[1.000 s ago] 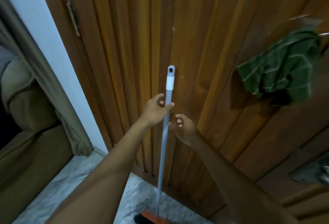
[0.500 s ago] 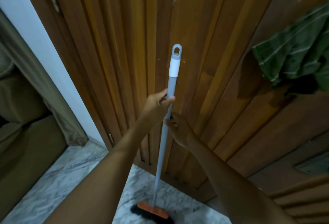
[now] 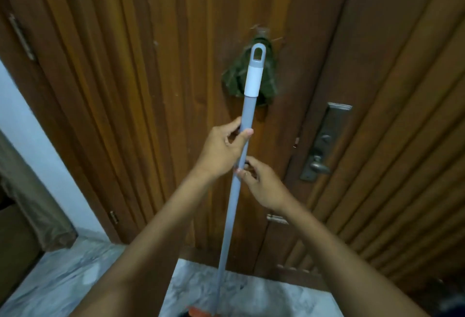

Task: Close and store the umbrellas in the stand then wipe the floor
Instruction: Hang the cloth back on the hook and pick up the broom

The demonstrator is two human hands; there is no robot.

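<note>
Both bare forearms are stretched forward and upward, converging in the middle. The left hand (image 3: 224, 150) is curled round a grey pole (image 3: 247, 113), the thumb laid across its front. The right hand (image 3: 263, 187) is set just below, and the pole is pinched there between thumb and fingertips.

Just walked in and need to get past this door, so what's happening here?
A person at the wooden door holds a grey broom pole in both hands, left hand gripping higher, right hand just below it. The orange broom head is down by the marble floor. A green cloth hangs on the door behind the pole's top.
</note>
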